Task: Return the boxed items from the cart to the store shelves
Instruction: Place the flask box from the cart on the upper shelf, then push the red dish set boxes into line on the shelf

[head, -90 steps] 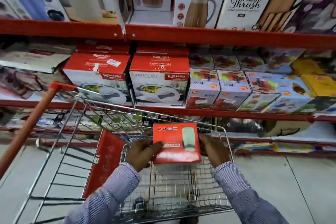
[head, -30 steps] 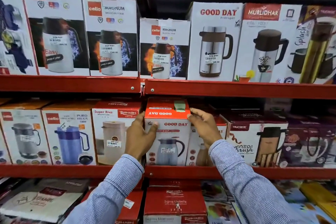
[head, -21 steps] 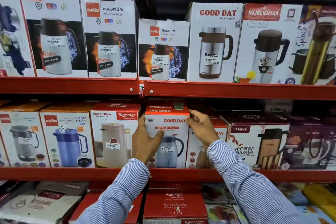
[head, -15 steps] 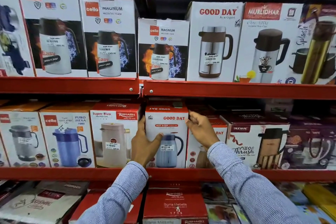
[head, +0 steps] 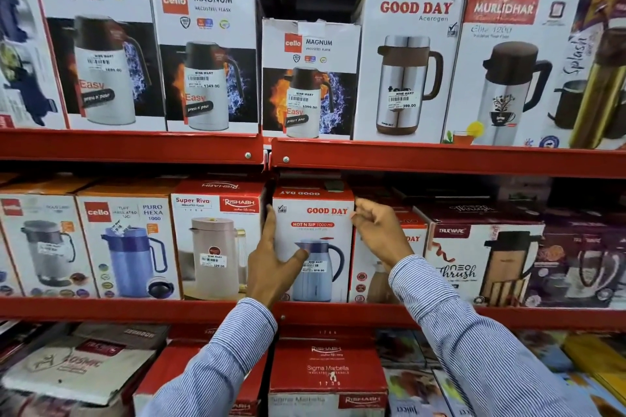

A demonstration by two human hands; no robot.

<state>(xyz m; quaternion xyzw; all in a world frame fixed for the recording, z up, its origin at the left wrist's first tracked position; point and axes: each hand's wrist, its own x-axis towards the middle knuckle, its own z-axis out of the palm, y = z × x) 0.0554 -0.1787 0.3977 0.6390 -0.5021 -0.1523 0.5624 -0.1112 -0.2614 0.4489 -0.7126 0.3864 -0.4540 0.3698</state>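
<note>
Box: the Good Day box is standing upright at the centre of the frame on the middle shelf, its long axis vertical, printed face turned outward.
Neighbours: it is sitting between the Rishabh box on its left in the frame and a second Good Day box on its right, which is set a little lower and mostly covered.
Left hand: the left hand is lying against the box's lower left side, fingers spread and reaching up along the left edge, thumb pressing across the front face.
Right hand: the right hand is hovering at the upper right corner, fingers curled loosely inward, tips at or just beside the corner; whether they are touching I cannot tell, and they are pinching nothing.
Key relation: the box is lying straight ahead of both hands, deeper into the shelf; the left hand is the nearer and the only one clearly bearing on it.
Step, as I judge it: the box is looking seated, so the placing is nearly done and letting go is what remains.
Risk: pulling the left fingers out of the narrow gap could be dragging the box forward or askew.
</note>
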